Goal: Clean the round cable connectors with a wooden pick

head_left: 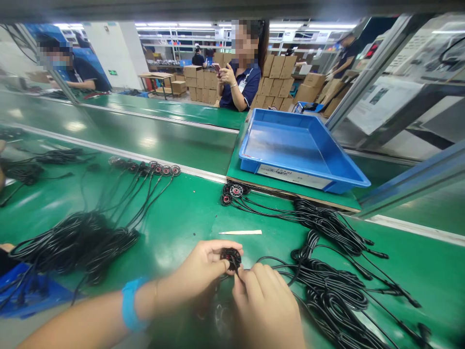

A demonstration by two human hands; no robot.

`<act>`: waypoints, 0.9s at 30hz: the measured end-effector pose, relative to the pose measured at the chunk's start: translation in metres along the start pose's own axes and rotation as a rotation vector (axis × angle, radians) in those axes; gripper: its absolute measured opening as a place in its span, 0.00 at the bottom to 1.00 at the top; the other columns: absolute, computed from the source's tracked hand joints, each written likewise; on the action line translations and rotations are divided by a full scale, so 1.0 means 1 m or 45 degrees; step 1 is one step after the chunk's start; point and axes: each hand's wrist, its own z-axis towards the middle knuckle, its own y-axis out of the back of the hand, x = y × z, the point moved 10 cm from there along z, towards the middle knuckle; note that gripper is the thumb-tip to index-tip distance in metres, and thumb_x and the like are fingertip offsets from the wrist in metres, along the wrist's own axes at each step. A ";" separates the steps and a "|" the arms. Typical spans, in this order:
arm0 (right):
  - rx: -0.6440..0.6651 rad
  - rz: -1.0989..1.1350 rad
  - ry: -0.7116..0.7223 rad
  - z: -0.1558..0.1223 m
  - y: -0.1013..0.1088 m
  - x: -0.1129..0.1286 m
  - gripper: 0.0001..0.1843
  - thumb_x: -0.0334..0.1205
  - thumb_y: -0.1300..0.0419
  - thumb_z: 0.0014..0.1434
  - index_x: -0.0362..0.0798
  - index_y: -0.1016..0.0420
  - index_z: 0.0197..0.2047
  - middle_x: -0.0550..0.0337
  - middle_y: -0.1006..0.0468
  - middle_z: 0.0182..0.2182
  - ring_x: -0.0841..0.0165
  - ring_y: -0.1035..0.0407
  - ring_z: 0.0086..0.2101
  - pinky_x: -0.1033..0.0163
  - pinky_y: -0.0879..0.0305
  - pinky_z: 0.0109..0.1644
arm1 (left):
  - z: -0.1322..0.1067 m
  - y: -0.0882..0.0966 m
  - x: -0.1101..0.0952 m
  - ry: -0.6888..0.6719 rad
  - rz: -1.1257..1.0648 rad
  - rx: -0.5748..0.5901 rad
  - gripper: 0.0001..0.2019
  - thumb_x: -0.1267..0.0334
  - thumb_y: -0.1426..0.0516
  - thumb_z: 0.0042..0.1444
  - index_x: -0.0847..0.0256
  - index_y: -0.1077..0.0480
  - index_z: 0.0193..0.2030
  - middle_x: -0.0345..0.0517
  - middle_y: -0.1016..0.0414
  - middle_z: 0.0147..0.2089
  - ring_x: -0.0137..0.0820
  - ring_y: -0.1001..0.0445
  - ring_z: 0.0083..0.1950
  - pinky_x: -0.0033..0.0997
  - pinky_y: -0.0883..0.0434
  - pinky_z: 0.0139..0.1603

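Both hands meet low at the middle of the green desk (pixel 189 213); the left hand (pixel 201 271) pinches a small round black part (pixel 231 258) between thumb and fingers, and the right hand (pixel 263 303) closes its fingertips on that same part from the other side; a blue wristband (pixel 130 304) sits on the left wrist; black coiled cables (pixel 334 291) lie just right of the hands; a pale stick (pixel 241 232) rests just beyond them; a blue tray (pixel 301 180) stands farther back; a person (pixel 240 80) stands across the line.
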 end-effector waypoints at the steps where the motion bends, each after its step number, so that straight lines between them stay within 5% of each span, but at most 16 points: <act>1: 0.004 0.006 0.003 0.000 -0.001 0.000 0.14 0.32 0.47 0.65 0.48 0.32 0.26 0.60 0.38 0.22 0.66 0.46 0.27 0.58 0.54 0.32 | 0.000 0.000 0.001 0.008 -0.006 -0.003 0.18 0.70 0.40 0.54 0.62 0.26 0.53 0.53 0.21 0.48 0.40 0.21 0.47 0.36 0.27 0.48; 9: 0.051 0.006 0.015 -0.002 -0.003 0.000 0.15 0.32 0.48 0.65 0.48 0.33 0.26 0.60 0.37 0.23 0.66 0.45 0.27 0.57 0.52 0.33 | -0.002 -0.002 -0.006 0.016 0.004 -0.012 0.16 0.63 0.40 0.57 0.63 0.25 0.52 0.54 0.21 0.50 0.40 0.22 0.48 0.38 0.26 0.49; 17: 0.032 0.015 -0.050 -0.001 0.004 -0.008 0.13 0.34 0.46 0.65 0.48 0.32 0.27 0.61 0.38 0.23 0.66 0.45 0.27 0.58 0.51 0.33 | -0.002 -0.005 0.008 0.037 -0.028 0.072 0.22 0.60 0.38 0.57 0.62 0.30 0.58 0.56 0.24 0.52 0.41 0.23 0.49 0.44 0.26 0.52; 27: 0.087 0.025 -0.024 -0.003 -0.002 -0.004 0.14 0.33 0.47 0.64 0.49 0.35 0.26 0.60 0.38 0.23 0.66 0.45 0.27 0.58 0.53 0.33 | -0.001 -0.003 0.006 0.028 0.043 0.007 0.17 0.68 0.39 0.54 0.62 0.26 0.52 0.53 0.22 0.49 0.38 0.22 0.46 0.42 0.25 0.50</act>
